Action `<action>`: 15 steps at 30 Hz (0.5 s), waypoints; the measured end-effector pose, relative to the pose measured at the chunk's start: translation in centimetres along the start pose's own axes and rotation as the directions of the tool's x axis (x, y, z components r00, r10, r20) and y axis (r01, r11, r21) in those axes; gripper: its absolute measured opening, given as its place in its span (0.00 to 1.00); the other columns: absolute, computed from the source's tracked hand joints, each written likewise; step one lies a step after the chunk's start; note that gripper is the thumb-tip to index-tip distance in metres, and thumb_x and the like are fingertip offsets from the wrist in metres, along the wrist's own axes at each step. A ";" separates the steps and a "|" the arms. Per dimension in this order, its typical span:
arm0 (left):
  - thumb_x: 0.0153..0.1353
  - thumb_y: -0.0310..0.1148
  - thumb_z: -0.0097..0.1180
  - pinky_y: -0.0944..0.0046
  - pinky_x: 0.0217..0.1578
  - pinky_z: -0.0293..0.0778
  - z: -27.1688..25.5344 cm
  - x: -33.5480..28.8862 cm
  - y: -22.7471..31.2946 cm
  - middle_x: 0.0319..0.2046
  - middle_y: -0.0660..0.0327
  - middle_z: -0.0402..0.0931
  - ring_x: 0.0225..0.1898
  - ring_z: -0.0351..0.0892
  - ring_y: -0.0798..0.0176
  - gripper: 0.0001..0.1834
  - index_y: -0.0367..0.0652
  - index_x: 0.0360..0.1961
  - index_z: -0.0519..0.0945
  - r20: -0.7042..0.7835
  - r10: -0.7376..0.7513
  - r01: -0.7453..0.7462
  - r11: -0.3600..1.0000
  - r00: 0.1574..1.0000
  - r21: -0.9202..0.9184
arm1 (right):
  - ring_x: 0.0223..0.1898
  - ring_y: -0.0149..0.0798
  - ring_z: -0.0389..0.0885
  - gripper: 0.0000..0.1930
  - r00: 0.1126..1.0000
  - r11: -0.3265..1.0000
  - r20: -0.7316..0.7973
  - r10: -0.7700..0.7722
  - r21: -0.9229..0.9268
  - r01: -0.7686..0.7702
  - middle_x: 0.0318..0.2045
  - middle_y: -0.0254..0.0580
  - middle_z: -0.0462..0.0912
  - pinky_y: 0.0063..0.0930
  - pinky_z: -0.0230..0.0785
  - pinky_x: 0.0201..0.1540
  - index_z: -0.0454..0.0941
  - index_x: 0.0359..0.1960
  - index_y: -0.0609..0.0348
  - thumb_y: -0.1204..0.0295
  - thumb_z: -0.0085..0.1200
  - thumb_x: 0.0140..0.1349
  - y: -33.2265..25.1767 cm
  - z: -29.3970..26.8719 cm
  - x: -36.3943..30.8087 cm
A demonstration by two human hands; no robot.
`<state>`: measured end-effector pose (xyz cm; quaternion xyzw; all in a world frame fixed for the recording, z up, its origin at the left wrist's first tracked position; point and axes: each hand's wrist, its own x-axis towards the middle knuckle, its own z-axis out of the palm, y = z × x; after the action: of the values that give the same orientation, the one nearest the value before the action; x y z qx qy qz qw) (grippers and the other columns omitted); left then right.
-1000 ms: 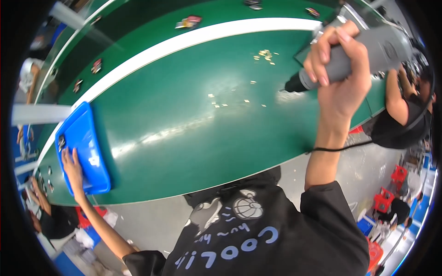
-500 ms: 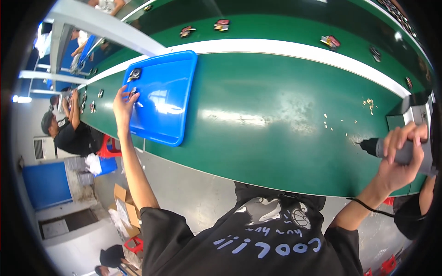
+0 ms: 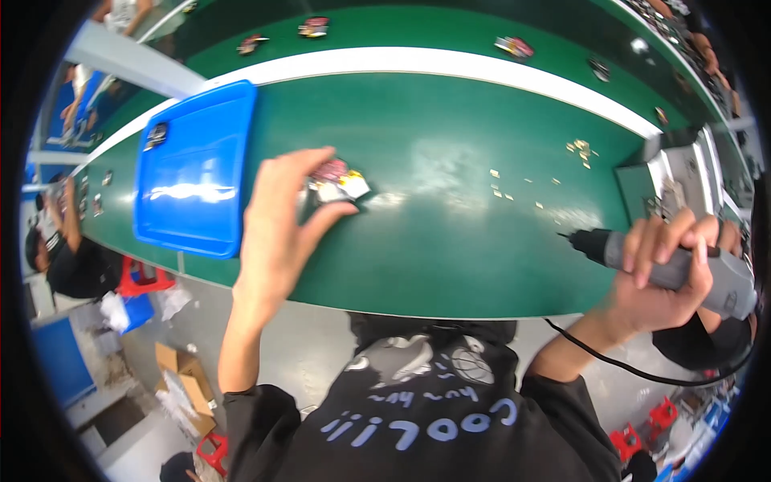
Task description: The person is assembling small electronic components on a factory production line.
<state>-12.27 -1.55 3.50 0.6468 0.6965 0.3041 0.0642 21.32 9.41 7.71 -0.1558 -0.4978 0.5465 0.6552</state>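
My left hand [image 3: 277,213] is over the green worktable [image 3: 385,273], right of the blue tray. Thumb and fingers grip a small assembly [image 3: 341,183] with dark red, black, white and yellow parts; its exact kind cannot be made out. In my right hand [image 3: 660,269] is a grey electric screwdriver [image 3: 735,293] with a black nose. The screwdriver's thin bit points left, just above the tabletop, and touches no part. A black cord [image 3: 618,369] hangs from it. Another small dark part [image 3: 155,135] lies in the upper left of the blue tray [image 3: 247,161].
Small brass-coloured pieces [image 3: 580,150] are scattered on the table's right side. A metal box [image 3: 691,169] stands at the far right. Behind the white rail [image 3: 401,60], several small assemblies sit on a green belt [image 3: 418,28]. A person [image 3: 84,257] works at the far left.
My left hand has come out of the blue tray and moved right, now with the small assembly in its grip. The view has shifted right; the screwdriver stays in my right hand.
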 end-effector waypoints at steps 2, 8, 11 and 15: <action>0.47 0.26 0.76 0.56 0.47 0.77 3.0 0.0 3.0 0.54 0.55 0.80 0.47 0.78 0.53 0.30 0.41 0.54 0.81 0.112 0.044 -0.036 0.997 0.993 -0.069 | 0.09 0.32 0.60 0.08 1.000 1.000 0.017 -0.014 -0.015 0.014 0.21 0.45 0.68 0.30 0.60 0.14 0.63 0.35 0.62 0.69 0.41 0.69 -0.1 0.3 0.2; 0.48 0.24 0.72 0.55 0.47 0.77 7.3 0.0 5.1 0.57 0.58 0.78 0.47 0.77 0.52 0.27 0.39 0.53 0.82 0.195 0.309 -0.270 0.941 0.931 -0.206 | 0.08 0.33 0.62 0.08 0.999 0.999 -0.039 -0.029 -0.035 0.027 0.21 0.48 0.69 0.31 0.61 0.13 0.63 0.35 0.61 0.70 0.40 0.70 -0.6 -0.6 -0.2; 0.51 0.23 0.67 0.56 0.46 0.78 7.3 0.1 6.2 0.53 0.54 0.79 0.48 0.78 0.51 0.22 0.33 0.50 0.82 0.212 0.379 -0.361 0.925 0.901 -0.123 | 0.09 0.34 0.62 0.08 0.999 0.999 -0.034 -0.031 -0.030 0.030 0.21 0.47 0.69 0.32 0.61 0.13 0.63 0.36 0.62 0.69 0.39 0.70 -0.9 -0.5 0.0; 0.51 0.22 0.62 0.56 0.43 0.78 8.5 0.1 6.5 0.48 0.53 0.79 0.48 0.80 0.52 0.20 0.30 0.48 0.82 0.167 0.538 -0.551 0.833 0.826 0.044 | 0.09 0.34 0.61 0.08 1.000 0.999 0.008 -0.030 0.023 0.030 0.22 0.47 0.68 0.33 0.61 0.14 0.63 0.37 0.62 0.69 0.37 0.71 -0.2 0.6 0.5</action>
<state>-2.55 1.30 -0.05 0.8414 0.4893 0.2291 -0.0031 20.90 9.54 8.39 -0.1385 -0.4964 0.5431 0.6629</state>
